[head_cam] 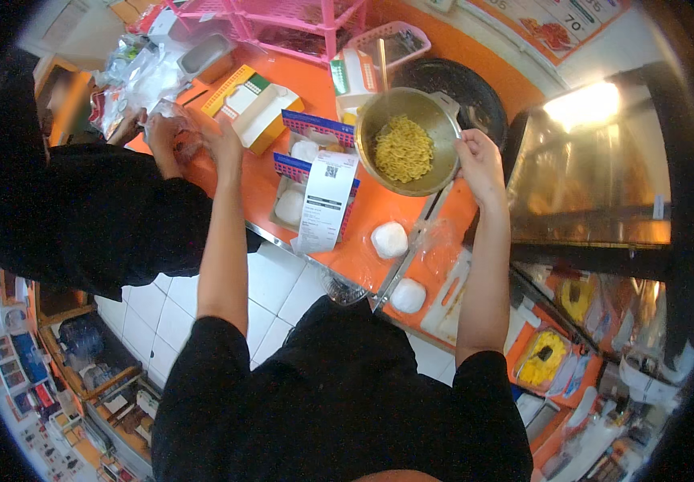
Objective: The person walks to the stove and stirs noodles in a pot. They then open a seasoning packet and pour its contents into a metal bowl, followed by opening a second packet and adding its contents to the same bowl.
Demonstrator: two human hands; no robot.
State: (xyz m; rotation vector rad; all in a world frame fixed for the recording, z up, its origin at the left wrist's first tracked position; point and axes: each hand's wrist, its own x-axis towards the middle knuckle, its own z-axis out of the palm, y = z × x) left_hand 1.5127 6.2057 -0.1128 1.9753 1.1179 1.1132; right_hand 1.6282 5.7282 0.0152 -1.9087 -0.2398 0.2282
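Observation:
My right hand [482, 165] grips the rim of a metal bowl [446, 141], thumb on the near side. Yellow noodles [405, 149] lie in a mound in the bowl, and a long handle [382, 63] rises at its far side. My left hand [224, 147] reaches to the far left, beside clear plastic [185, 135] and a co-worker's hands [160, 129]; whether it holds the plastic is hard to tell. Between my hands stand open blue-and-pink boxes [316, 125] with white wrapped rounds [291, 205] in them. A long printed receipt [326, 205] hangs over the front box.
An open yellow carton [268, 123] lies near my left hand. Two white wrapped rounds [389, 240] sit nearer me on the orange counter [347, 262]. A black pan [485, 96] is behind the bowl; a lit glass cabinet [594, 175] stands right. The co-worker [124, 211] is close on the left.

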